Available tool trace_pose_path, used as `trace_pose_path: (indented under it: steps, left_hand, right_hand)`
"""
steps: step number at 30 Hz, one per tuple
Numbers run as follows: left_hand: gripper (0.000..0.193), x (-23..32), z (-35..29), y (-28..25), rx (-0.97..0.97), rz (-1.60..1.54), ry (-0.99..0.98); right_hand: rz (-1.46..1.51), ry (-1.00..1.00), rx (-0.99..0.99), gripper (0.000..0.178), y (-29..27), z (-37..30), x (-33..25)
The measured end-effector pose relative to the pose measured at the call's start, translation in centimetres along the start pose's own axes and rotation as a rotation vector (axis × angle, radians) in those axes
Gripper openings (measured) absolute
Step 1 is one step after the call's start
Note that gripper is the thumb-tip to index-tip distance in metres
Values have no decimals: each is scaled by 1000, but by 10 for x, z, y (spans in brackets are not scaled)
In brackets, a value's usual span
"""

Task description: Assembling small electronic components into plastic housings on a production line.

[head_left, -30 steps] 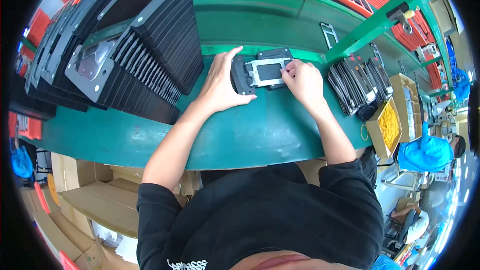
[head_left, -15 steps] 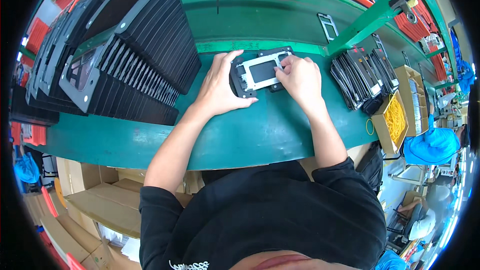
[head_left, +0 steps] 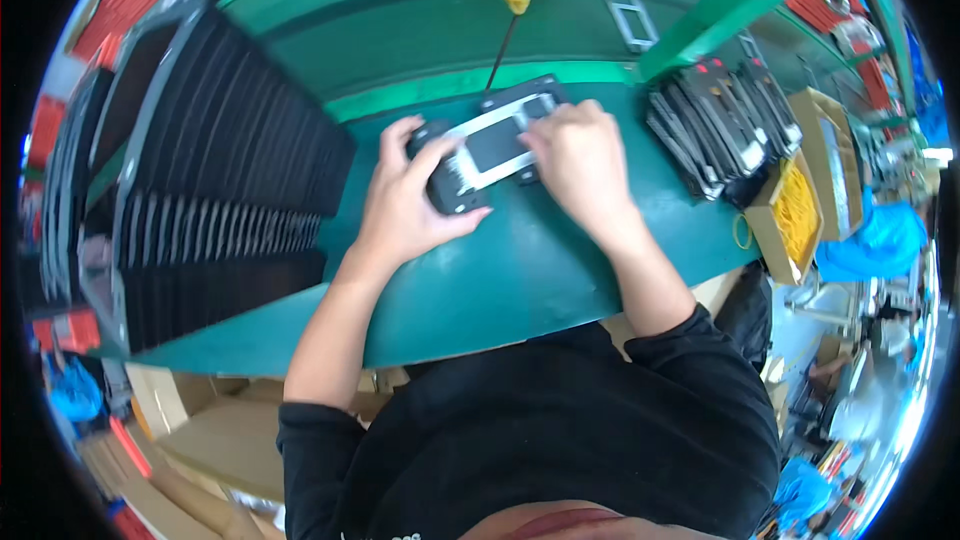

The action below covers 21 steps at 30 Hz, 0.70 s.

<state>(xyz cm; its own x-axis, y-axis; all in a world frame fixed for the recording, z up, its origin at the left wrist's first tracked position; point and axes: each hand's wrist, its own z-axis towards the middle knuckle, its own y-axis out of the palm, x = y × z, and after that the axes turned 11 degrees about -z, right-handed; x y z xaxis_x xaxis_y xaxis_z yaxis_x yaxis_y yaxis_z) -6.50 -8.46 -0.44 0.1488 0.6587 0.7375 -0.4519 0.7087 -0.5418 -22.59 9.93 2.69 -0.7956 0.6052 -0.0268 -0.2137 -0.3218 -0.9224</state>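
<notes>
Both hands at a silver frame (head_left: 500, 174) on a black block (head_left: 462, 204), on the green bench (head_left: 480, 280).
The left hand (head_left: 398, 205) grips the block's left end, thumb at the near edge, fingers at the far; the right hand (head_left: 580, 155) has its fingers bunched at the frame's right end, though blur means I cannot tell whether they pinch or press. Black trays (head_left: 250, 110) stand left; black panels (head_left: 710, 130) and yellow bands (head_left: 797, 215) lie right.
</notes>
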Motion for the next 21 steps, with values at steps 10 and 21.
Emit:
trace_pose_path:
  steps: [10, 21]
  left_hand:
    - [68, 1, 3, 2, -71, -67, -9]
    - [72, 21, 4, 3, 59, -7, 200]
  right_hand:
    - [86, -13, 104, 16, -18, 5, 9]
    - [-488, 474, 209, 23, -58, -48, 149]
